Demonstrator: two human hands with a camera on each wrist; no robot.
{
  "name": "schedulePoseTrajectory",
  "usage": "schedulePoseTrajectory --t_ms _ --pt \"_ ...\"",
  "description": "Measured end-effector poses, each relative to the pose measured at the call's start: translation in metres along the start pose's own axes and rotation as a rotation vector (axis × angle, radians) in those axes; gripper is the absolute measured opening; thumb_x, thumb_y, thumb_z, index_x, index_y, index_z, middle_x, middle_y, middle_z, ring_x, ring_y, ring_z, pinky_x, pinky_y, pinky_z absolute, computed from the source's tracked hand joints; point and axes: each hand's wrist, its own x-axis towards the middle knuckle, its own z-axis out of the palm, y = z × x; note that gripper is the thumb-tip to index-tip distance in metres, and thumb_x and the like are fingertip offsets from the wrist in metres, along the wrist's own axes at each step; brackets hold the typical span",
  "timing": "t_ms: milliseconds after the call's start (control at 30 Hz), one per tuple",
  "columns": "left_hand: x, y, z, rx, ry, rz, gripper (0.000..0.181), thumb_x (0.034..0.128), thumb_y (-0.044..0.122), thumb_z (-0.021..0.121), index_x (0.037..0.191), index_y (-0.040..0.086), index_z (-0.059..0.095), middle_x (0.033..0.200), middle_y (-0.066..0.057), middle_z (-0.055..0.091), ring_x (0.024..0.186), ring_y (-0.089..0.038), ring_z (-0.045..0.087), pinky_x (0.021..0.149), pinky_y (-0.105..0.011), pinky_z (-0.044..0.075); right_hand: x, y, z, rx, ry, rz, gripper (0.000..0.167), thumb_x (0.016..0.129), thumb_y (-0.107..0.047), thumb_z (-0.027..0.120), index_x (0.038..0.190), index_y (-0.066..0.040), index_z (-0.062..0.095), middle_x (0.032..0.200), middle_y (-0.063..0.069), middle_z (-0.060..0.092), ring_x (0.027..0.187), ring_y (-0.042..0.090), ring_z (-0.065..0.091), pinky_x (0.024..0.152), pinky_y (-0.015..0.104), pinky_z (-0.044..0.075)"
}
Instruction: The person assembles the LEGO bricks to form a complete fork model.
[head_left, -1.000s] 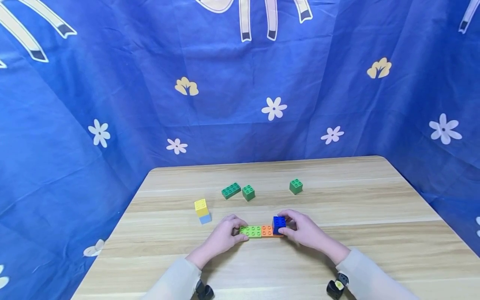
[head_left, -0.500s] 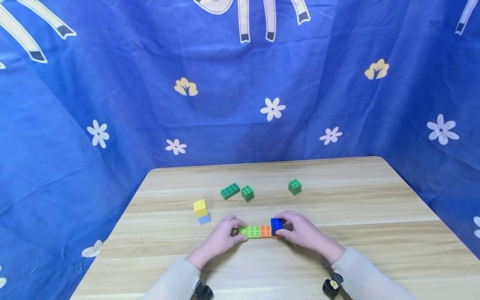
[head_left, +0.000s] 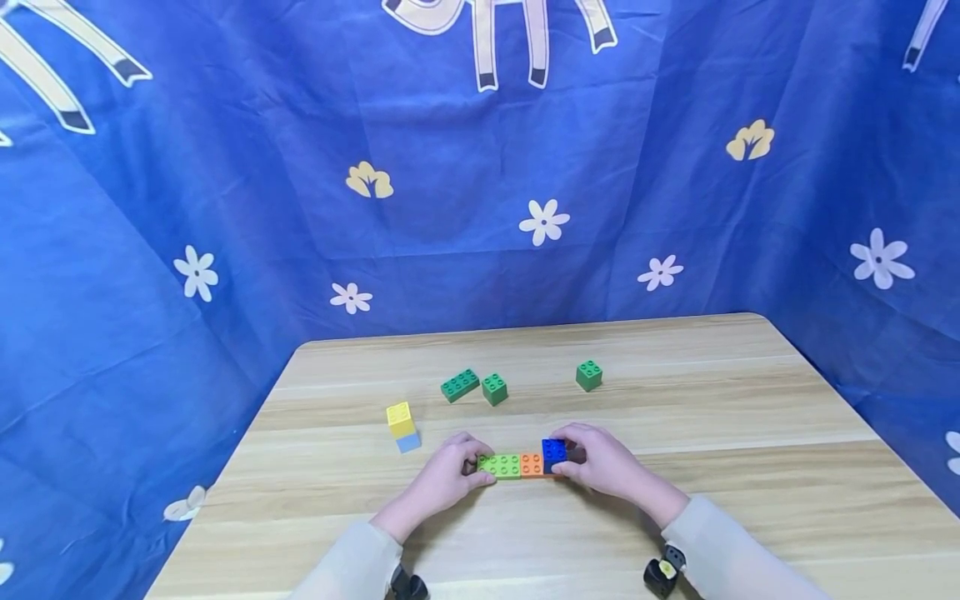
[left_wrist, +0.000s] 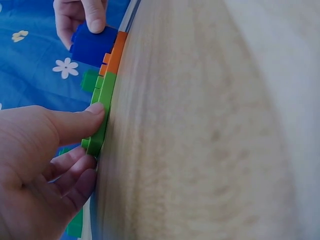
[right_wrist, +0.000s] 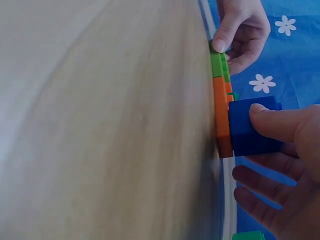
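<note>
- Bare left hand (head_left: 448, 473) pinches between thumb (left_wrist: 80, 125) and curled fingers (left_wrist: 75, 182).
- Bare right hand (head_left: 600, 458) pinches too, lower fingers loose, forefinger apparently partly hidden.
- Forearms (head_left: 401, 508) in pale cloth sleeves (head_left: 348, 560) angle inward.

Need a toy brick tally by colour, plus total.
Lime green brick: 1
Orange brick: 1
Dark blue brick: 1
Green bricks: 3
Yellow brick: 1
Light blue brick: 1
Total: 8

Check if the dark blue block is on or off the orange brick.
On: the right wrist view shows the dark blue block meeting the top of the orange brick. Whether fully pressed, I cannot tell.
</note>
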Motion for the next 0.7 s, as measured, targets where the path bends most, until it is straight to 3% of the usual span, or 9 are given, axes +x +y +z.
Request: schedulePoseTrajectory --t_ms 333,700 --pt "-0.0006 -0.0030 0.0006 -0.017 0.001 -0.002 0.030 0.0761 0.021 0.076 0.102 0.009 0.066 0.091 0.006 0.054 0.078 -0.010 0.050 0.067 -0.022 0.045 0.0009 0.0031 0.0023 0.036 -0.051 -0.017 0.037 0.082 -0.024 0.072 0.114 -0.011 0.058 0.100 -0.005 0.060 0.085 0.009 0.056 0.076 0.031 0.049" --pt "0.0002 -0.0008 -0.0009 -0.020 -0.006 -0.003 0.030 0.0752 0.020 0.076 0.101 0.008 0.066 0.092 0.004 0.055 0.079 -0.010 0.051 0.069 -0.023 0.046 0.0001 0.0073 0.0013 0.127 -0.062 0.000 0.060 0.079 -0.030 0.073 0.127 -0.002 0.050 0.110 0.004 0.060 0.096 0.017 0.058 0.086 0.040 0.048"
